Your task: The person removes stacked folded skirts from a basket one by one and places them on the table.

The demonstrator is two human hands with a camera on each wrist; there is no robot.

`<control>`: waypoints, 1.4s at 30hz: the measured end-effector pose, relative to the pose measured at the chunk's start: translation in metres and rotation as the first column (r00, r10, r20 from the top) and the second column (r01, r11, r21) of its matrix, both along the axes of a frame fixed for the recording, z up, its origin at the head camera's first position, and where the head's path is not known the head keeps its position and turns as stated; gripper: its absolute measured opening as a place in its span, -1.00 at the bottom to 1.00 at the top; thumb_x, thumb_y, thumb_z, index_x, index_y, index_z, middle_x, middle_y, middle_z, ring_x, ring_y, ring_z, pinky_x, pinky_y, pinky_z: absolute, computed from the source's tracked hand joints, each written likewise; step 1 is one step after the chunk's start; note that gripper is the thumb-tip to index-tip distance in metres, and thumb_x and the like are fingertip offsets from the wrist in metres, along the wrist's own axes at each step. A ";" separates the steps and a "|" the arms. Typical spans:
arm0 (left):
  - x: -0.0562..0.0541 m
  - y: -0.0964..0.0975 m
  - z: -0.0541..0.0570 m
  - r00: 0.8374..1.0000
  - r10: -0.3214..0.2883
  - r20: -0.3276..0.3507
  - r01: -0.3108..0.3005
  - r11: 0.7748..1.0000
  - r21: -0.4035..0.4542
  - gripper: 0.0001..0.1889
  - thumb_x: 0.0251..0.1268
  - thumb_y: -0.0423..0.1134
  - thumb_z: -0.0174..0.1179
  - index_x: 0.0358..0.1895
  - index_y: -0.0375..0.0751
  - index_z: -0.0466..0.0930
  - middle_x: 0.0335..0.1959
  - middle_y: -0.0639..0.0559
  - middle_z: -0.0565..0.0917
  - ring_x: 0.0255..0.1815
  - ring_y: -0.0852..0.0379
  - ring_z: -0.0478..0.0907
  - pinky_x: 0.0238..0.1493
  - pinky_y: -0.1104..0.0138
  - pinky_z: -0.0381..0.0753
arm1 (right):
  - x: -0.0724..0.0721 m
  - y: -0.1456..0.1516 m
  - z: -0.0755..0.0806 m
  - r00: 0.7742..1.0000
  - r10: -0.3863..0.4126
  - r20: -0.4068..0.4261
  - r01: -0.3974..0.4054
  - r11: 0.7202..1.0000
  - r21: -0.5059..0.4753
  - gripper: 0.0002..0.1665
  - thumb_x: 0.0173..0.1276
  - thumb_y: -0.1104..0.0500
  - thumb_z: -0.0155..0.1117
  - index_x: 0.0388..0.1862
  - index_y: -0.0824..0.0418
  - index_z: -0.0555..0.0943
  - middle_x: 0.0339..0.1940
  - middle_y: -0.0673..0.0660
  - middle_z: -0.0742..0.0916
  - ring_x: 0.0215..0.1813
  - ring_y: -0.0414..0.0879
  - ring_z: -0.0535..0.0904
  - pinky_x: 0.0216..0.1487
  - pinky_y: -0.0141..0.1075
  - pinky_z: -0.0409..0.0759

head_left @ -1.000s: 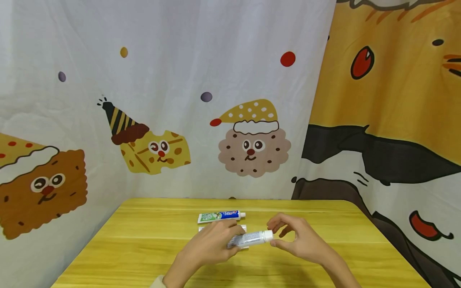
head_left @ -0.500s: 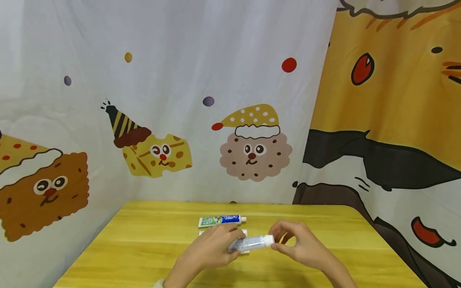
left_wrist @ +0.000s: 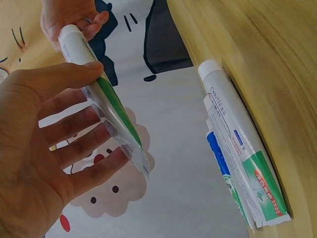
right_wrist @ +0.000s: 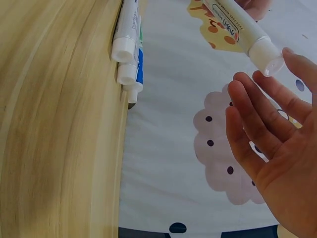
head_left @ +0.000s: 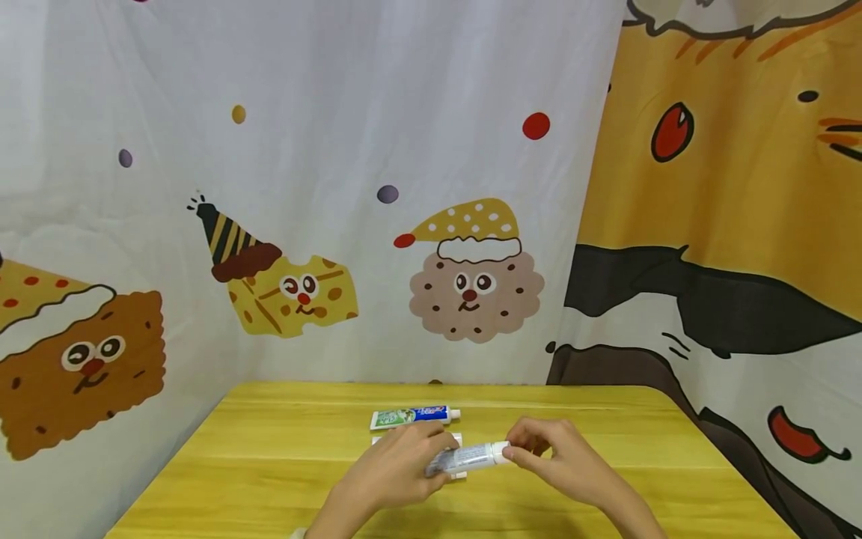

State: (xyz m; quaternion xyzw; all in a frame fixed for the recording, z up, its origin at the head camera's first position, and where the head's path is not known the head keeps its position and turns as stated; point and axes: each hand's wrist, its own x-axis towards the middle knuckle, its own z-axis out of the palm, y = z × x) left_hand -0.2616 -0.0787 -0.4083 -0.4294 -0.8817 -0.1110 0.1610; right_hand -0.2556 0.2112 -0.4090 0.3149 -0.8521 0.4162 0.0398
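Note:
My left hand (head_left: 397, 466) holds a white toothpaste tube (head_left: 474, 457) above the table, tilted slightly up toward the right. In the left wrist view its thumb lies along the tube (left_wrist: 111, 101), with the fingers behind; a green stripe shows near the flat end. Thumb and forefinger of my right hand (head_left: 555, 453) pinch the white cap (right_wrist: 266, 57), while the other fingers are spread loosely. Beneath the left hand, white tubes lie on the table, mostly hidden in the head view; the left wrist view shows a white-and-green toothpaste tube (left_wrist: 242, 144) among them.
A blue-and-green toothpaste tube (head_left: 414, 418) lies farthest back in the row, its cap to the right. The yellow wooden table (head_left: 269, 442) ends at a cloth backdrop (head_left: 323, 112) printed with cartoon figures.
My right hand has come up to the tube's cap, and its thumb and forefinger have closed on it. The left hand keeps its hold; the head view has shifted slightly.

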 end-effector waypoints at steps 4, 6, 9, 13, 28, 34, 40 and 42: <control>0.001 0.000 0.000 1.000 0.005 0.024 -0.005 1.000 0.003 -0.71 0.24 -0.05 0.48 0.00 0.06 0.73 -0.05 0.21 0.72 -0.22 0.39 0.55 -0.19 0.50 0.62 | 0.000 0.000 0.000 1.000 0.004 0.004 -0.004 1.000 0.008 -0.85 0.56 0.02 0.26 -0.20 -0.01 0.71 -0.39 -0.14 0.77 -0.41 -0.31 0.61 -0.35 -0.35 0.67; 0.001 0.000 0.000 0.999 0.008 0.036 -0.008 1.000 0.005 -0.71 0.25 -0.05 0.48 0.00 0.06 0.73 -0.06 0.21 0.72 -0.23 0.40 0.53 -0.20 0.50 0.61 | 0.000 0.001 0.000 1.000 0.001 0.009 -0.001 1.000 0.014 -0.84 0.56 0.02 0.25 -0.17 0.01 0.72 -0.37 -0.12 0.78 -0.40 -0.33 0.61 -0.34 -0.35 0.67; 0.001 0.000 0.000 0.999 0.009 0.041 -0.010 1.000 0.010 -0.72 0.24 -0.06 0.48 -0.01 0.06 0.73 -0.07 0.21 0.72 -0.24 0.40 0.53 -0.20 0.50 0.61 | 0.000 0.001 0.001 1.000 -0.019 0.014 0.019 1.000 0.014 -0.82 0.54 0.01 0.27 -0.09 0.05 0.72 -0.33 -0.09 0.80 -0.37 -0.33 0.63 -0.32 -0.35 0.68; 0.000 0.001 0.001 0.999 0.012 0.033 -0.012 1.000 0.008 -0.71 0.24 -0.06 0.48 0.00 0.06 0.74 -0.06 0.22 0.72 -0.23 0.40 0.54 -0.18 0.49 0.62 | 0.001 0.001 0.002 0.999 -0.045 0.002 0.045 0.999 0.014 -0.72 0.47 -0.03 0.37 0.02 0.08 0.68 -0.28 -0.09 0.78 -0.34 -0.33 0.63 -0.30 -0.36 0.68; 0.000 0.002 0.000 1.000 0.019 0.020 -0.019 1.000 0.008 -0.71 0.23 -0.05 0.49 -0.01 0.06 0.74 -0.06 0.21 0.73 -0.23 0.40 0.55 -0.20 0.50 0.62 | 0.000 0.003 0.000 0.991 0.071 -0.111 -0.075 0.997 -0.036 -0.67 0.33 0.16 0.51 0.04 0.03 0.63 -0.23 0.06 0.77 -0.36 -0.34 0.64 -0.34 -0.35 0.70; 0.001 0.002 0.001 1.000 0.013 0.018 -0.013 1.000 0.015 -0.71 0.24 -0.04 0.49 -0.01 0.06 0.74 -0.07 0.21 0.73 -0.23 0.40 0.55 -0.20 0.50 0.61 | 0.001 0.002 0.002 0.995 0.051 -0.091 -0.054 0.998 -0.022 -0.78 0.37 0.13 0.48 -0.07 0.01 0.65 -0.27 0.01 0.77 -0.41 -0.34 0.60 -0.37 -0.36 0.68; 0.003 0.001 0.001 1.000 0.006 0.009 -0.006 1.000 0.014 -0.72 0.23 -0.07 0.48 -0.01 0.04 0.74 -0.07 0.20 0.73 -0.23 0.40 0.53 -0.20 0.51 0.61 | 0.003 0.002 0.002 1.000 -0.001 -0.021 0.001 1.000 0.013 -0.85 0.45 -0.01 0.39 -0.15 0.01 0.68 -0.32 -0.09 0.78 -0.41 -0.33 0.61 -0.35 -0.36 0.67; 0.003 0.001 0.002 1.000 0.005 0.008 -0.005 1.000 0.015 -0.72 0.24 -0.08 0.48 -0.01 0.04 0.73 -0.07 0.20 0.72 -0.23 0.40 0.54 -0.19 0.51 0.62 | 0.003 0.002 0.002 1.000 -0.011 -0.008 0.011 1.000 0.016 -0.85 0.48 -0.02 0.36 -0.17 0.01 0.69 -0.33 -0.09 0.78 -0.40 -0.33 0.60 -0.35 -0.36 0.67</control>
